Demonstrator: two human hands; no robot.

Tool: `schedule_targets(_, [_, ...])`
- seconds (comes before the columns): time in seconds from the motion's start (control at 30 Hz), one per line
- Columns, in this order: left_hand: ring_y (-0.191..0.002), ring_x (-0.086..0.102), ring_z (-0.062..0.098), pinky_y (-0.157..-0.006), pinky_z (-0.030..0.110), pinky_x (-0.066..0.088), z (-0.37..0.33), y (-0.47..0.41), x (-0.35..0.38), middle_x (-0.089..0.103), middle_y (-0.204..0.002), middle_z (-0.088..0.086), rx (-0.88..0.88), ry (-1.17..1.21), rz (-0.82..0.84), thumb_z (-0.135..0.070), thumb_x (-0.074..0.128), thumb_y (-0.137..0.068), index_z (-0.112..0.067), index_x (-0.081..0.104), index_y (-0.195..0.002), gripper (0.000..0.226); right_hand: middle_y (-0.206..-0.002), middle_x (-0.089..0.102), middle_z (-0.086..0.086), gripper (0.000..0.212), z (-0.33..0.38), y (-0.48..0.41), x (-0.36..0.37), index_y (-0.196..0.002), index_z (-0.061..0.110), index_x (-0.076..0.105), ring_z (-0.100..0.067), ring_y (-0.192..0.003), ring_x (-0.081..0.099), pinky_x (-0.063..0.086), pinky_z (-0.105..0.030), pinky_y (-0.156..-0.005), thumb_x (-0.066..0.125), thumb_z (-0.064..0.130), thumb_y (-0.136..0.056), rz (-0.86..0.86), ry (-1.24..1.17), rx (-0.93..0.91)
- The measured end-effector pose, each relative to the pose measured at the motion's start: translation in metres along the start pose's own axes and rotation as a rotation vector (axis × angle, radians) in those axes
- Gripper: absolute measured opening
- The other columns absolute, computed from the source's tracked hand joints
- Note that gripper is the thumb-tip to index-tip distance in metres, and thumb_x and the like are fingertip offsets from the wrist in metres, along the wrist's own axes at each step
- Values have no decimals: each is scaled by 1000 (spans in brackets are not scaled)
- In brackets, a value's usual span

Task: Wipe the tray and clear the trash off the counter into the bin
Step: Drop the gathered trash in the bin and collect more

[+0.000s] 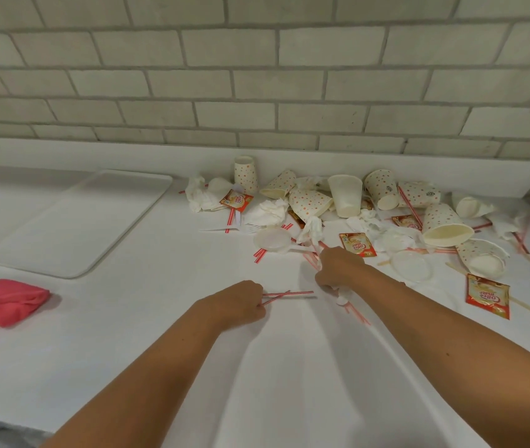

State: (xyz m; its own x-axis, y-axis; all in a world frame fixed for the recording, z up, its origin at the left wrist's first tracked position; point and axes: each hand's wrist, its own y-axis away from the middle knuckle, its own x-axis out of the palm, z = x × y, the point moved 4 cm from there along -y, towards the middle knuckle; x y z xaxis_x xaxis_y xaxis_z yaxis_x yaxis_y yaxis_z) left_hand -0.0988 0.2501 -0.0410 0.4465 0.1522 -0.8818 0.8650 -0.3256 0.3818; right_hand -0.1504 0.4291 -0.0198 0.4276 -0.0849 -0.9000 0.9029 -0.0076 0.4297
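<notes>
A white tray [72, 224] lies flat on the white counter at the left. A folded pink cloth [3, 302] rests near the counter's left front. Trash is piled at the back right: dotted paper cups [309, 203], crumpled napkins [267, 213], red creamer sachets [357, 244], clear lids [271, 239] and striped straws. My left hand [241, 302] is closed on a few red-striped straws [289, 294] that stick out to the right. My right hand [338, 266] grips a bunch of straws and a crumpled napkin [344, 297] at the pile's near edge.
A pale brick wall [257, 76] and a low white backsplash run behind the counter. Another sachet [487, 295] and wooden stirrers lie at the right. No bin is in view.
</notes>
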Motion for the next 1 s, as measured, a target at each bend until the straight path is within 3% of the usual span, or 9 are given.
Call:
schedule_targets(0.13, [-81,43,18,-73,28,35,-3,5,6,39,-89,1,9,42,-74,-16,38,-95,-10,42,-92,8,-70,47,-2,24,-1,8,1,-66,11,44,-17,-57,46,32,-20,-48,67,4,-70,29,-75,26])
schedule_targets(0.3, [-60,37,10,-54,25,28,2,20,4,37,-71,-2,-8,165,-113,-12,30,-97,-10,33,-99,4,-101,60,-10,25,2,26,-14,-114,5,51,-17,-73,52,36,-23,-53,48,10,-90,-17,-157,-29])
schedule_targets(0.5, [-90,54,26,-78,28,40,8,43,7,56,-109,14,-29,288,-152,-6,22,-96,-19,19,-143,49,-63,52,-2,21,14,50,-38,-69,9,41,-12,-52,47,35,-22,-46,42,3,-89,-100,28,46])
schedule_targets(0.63, [-66,47,16,-56,23,34,25,57,-2,54,-94,8,-57,360,-272,-8,24,-98,-12,41,-128,35,-61,50,-1,21,35,68,-48,-69,7,43,-11,-50,43,31,-21,-45,43,4,-89,-107,-13,-25])
schedule_targets(0.7, [-62,45,12,-52,21,33,35,68,-7,55,-108,15,-112,439,-320,-8,25,-98,-11,45,-126,34,-66,50,0,11,52,81,-48,-90,2,55,-11,-53,43,32,-21,-46,44,7,-90,-86,-33,-76])
schedule_targets(0.8, [-73,48,18,-55,20,35,52,91,-13,57,-116,18,-181,531,-400,-10,27,-99,-6,52,-119,33,-92,63,-5,40,81,100,-40,-129,5,50,-16,-67,55,35,-20,-50,50,11,-90,18,-131,-149])
schedule_targets(0.87, [-89,52,23,-68,24,40,65,108,-13,57,-119,15,-239,569,-436,-13,30,-100,-5,57,-114,32,-114,65,-8,29,105,107,-32,-118,11,55,-24,-86,58,36,-22,-55,54,16,-89,57,-162,-218])
schedule_targets(0.93, [-95,56,28,-77,31,44,81,127,-12,57,-112,13,-318,633,-426,-15,32,-99,-6,61,-106,31,-103,68,-8,4,132,113,-18,-86,15,57,-23,-79,57,42,-25,-61,58,18,-86,101,-187,-292])
schedule_targets(1.0, [-67,51,22,-58,28,42,101,149,-8,53,-87,8,-368,707,-376,-14,32,-98,-10,60,-92,29,-78,65,-4,17,161,118,-2,-70,17,53,-16,-64,58,47,-22,-60,60,17,-85,157,-248,-385])
